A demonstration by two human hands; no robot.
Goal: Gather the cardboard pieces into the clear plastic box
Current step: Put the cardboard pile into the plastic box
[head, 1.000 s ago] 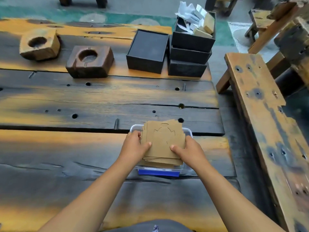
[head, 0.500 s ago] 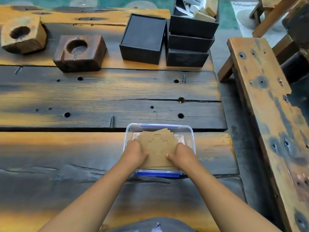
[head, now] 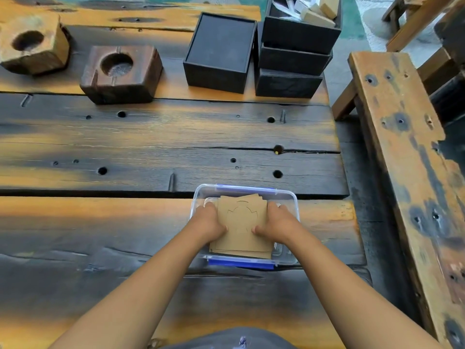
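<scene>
cardboard pieces (head: 241, 222): brown stack, scored outline | inside clear plastic box (head: 289, 197)

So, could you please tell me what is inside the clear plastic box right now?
A stack of cardboard pieces lies in the clear plastic box, held by the left hand and right hand. The stack hides anything underneath it.

- table (head: 151, 137): chunky old wood planks, rough and cracked, charred black with orange patches, full of bolt holes
- clear plastic box (head: 295, 210): glossy see-through plastic, blue plastic clips
- cardboard pieces (head: 242, 222): plain brown card, matt, with cut lines
- wooden blocks (head: 120, 74): rough weathered wood with round hollows
- black boxes (head: 219, 51): matt, slightly textured finish
- bench (head: 407, 157): same worn, scorched wood
</scene>
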